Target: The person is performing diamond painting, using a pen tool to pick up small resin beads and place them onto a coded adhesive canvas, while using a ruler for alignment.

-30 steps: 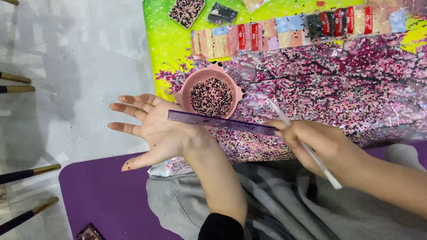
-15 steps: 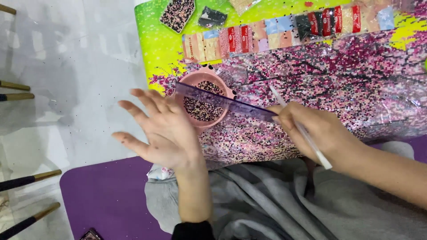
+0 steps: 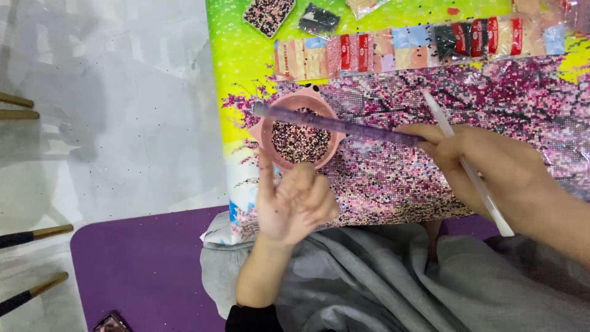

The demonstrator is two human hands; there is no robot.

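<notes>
A pale, glossy floor (image 3: 123,123) flecked with stray beads carries a purple mat (image 3: 147,270) and the bead-art canvas (image 3: 491,117), on which the pink bead tray (image 3: 299,136) and bead packets (image 3: 393,52) lie.

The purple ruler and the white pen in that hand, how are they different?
The see-through purple plastic ruler is flat and wide; the white plastic pen is a thin round stick. The ruler reaches left over the pink round bowl of beads; the pen slants up across the fingers. Both are held by the right hand.

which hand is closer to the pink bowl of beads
Left. The left hand is just below the pink bowl, index fingertip at its rim; the right hand is off to its right, holding a purple ruler across it.
</notes>
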